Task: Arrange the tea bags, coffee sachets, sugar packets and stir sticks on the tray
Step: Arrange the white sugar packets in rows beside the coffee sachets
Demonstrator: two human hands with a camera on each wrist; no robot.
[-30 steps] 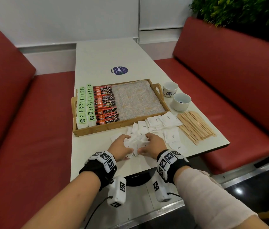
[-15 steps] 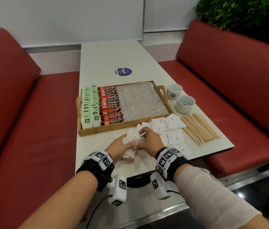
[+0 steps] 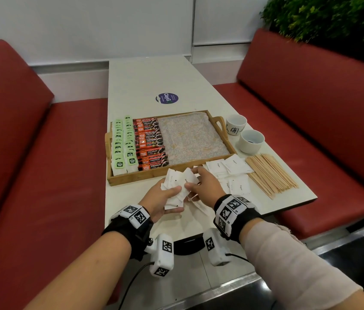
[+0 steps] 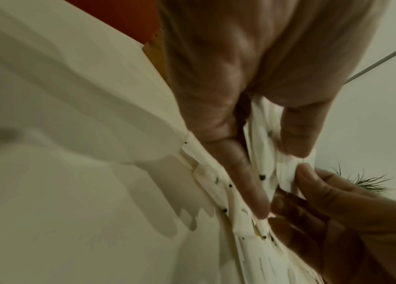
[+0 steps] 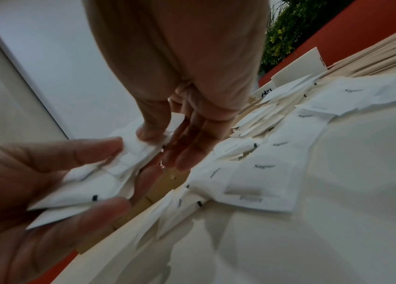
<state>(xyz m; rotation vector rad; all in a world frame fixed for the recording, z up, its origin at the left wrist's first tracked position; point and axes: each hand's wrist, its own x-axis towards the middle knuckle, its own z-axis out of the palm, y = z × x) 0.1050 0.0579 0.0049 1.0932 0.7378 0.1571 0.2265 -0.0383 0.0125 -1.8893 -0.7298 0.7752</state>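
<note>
Plainly, sugar packets in hand (image 3: 177, 186): a loose fanned bunch of white paper sachets, held just above the table (image 3: 145, 81) in front of the tray's near rim.
Handling: likely very light, thin and limp; smooth paper faces probably slide on each other, so the bunch may splay or shed a packet. Best taken across the flat faces near the middle of the stack, edges squared first.
Left hand (image 3: 162, 201): palm up under the bunch, thumb on top and fingers curled beneath, gripping the packets; the left wrist view shows its fingers (image 4: 245, 173) lying along the paper.
Right hand (image 3: 205, 184): thumb and fingers pinching the far edge of the same bunch, apparently to straighten it.
Loose sugar packets (image 3: 232, 173): scattered on the table just right of the hands, some overlapping.
Tray (image 3: 154, 175): tea bags (image 3: 123, 144) in two rows at its left, coffee sachets (image 3: 150, 144) beside them, the lined right part bare.
Stir sticks (image 3: 270, 173): on the table, right of the packets.
</note>
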